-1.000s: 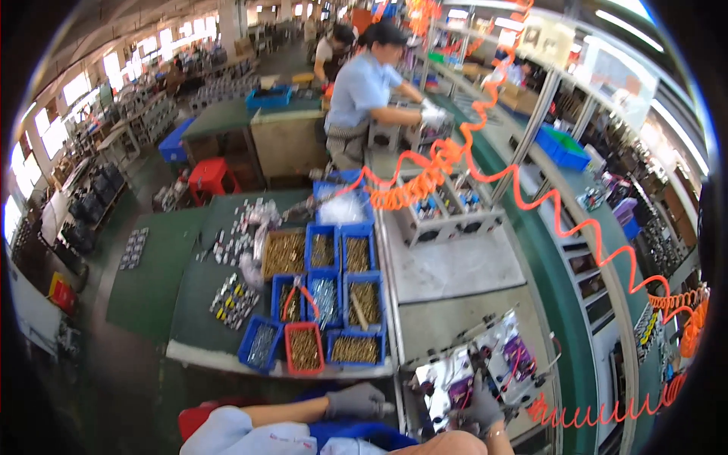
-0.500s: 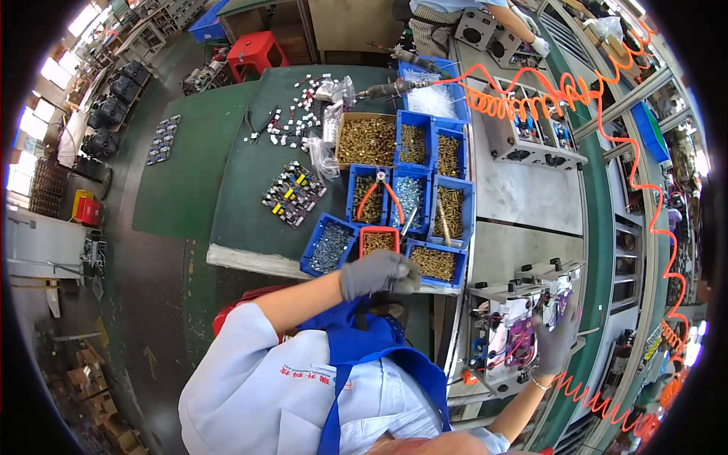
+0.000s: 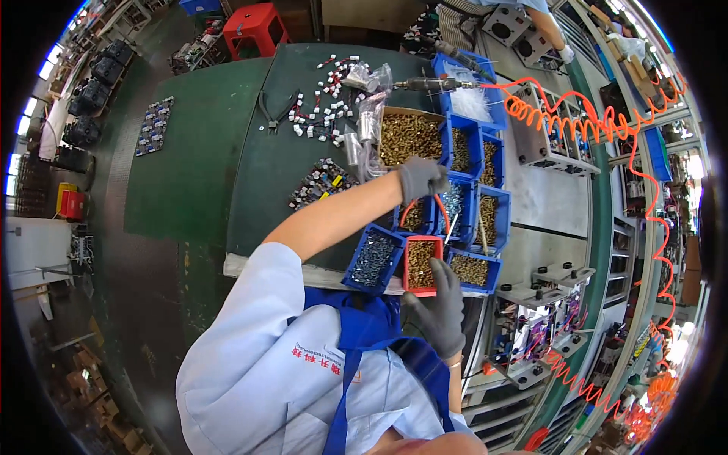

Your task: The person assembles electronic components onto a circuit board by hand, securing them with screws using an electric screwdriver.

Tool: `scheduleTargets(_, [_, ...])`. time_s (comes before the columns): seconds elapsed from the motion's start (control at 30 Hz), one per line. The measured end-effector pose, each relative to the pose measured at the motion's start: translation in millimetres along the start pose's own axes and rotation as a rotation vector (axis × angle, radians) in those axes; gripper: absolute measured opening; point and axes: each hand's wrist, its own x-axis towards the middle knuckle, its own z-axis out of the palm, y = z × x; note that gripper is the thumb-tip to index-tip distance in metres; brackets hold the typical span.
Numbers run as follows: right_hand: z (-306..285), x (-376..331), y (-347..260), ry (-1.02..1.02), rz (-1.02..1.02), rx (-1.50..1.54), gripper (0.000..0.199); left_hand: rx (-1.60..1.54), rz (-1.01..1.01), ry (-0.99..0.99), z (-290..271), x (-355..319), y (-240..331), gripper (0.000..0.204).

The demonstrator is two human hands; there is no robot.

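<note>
My left hand (image 3: 423, 180), in a grey glove, reaches over the blue bins with its fingers closed around the head end of red-handled pliers (image 3: 443, 211). The fingers hide the pliers' head, while the two handles spread toward me over the bins. My right hand (image 3: 441, 315), also gloved, is open at the near right corner of a small red bin (image 3: 422, 291) of brass-coloured screws. Its thumb and fingers are apart, with nothing visible between them. Left of that bin stands a tilted blue bin of dark screws (image 3: 373, 259); on its right is a blue bin of brass-coloured screws (image 3: 469, 269).
A carton of brass-coloured parts (image 3: 410, 136) stands behind my left hand. Small circuit boards (image 3: 322, 184), white connectors (image 3: 331, 114) and black-handled cutters (image 3: 274, 112) lie on the green table. At the right are metal-framed units (image 3: 531, 326) and orange coiled hoses (image 3: 542, 106). Another person's arm (image 3: 547, 30) shows beyond.
My left hand has moved away from me, from above the near bins onto the pliers. My right hand has left the metal-framed unit and come left to the red bin. The view has shifted.
</note>
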Motion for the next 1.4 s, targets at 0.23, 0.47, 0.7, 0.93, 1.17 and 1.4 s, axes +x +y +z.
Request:
scheduleTargets(0.23, [51, 30, -32, -0.093, -0.051, 0.092, 0.064, 0.625, 0.273, -0.126, -106, 16, 16, 0.052])
scheduleTargets(0.47, [140, 127, -47, -0.160, -0.204, 0.173, 0.049, 0.469, -0.612, 0.105, -193, -69, 61, 0.068])
scheduleTargets(0.7, [219, 218, -29, -0.150, 0.031, -0.219, 0.062, 0.658, -0.954, 0.054, -182, -211, 64, 0.072])
scheduleTargets(0.93, [193, 234, -45, -0.387, 0.126, -0.307, 0.060, 0.715, -1.015, 0.099, -173, -227, 74, 0.082])
scheduleTargets(1.17, [146, 201, -65, -0.151, 0.047, -0.204, 0.057, 0.287, -0.763, 0.344, -181, -248, 83, 0.072])
scheduleTargets(1.4, [136, 155, -66, -0.241, 0.217, 0.866, 0.053, 0.114, -0.552, 0.352, -190, -222, 139, 0.048])
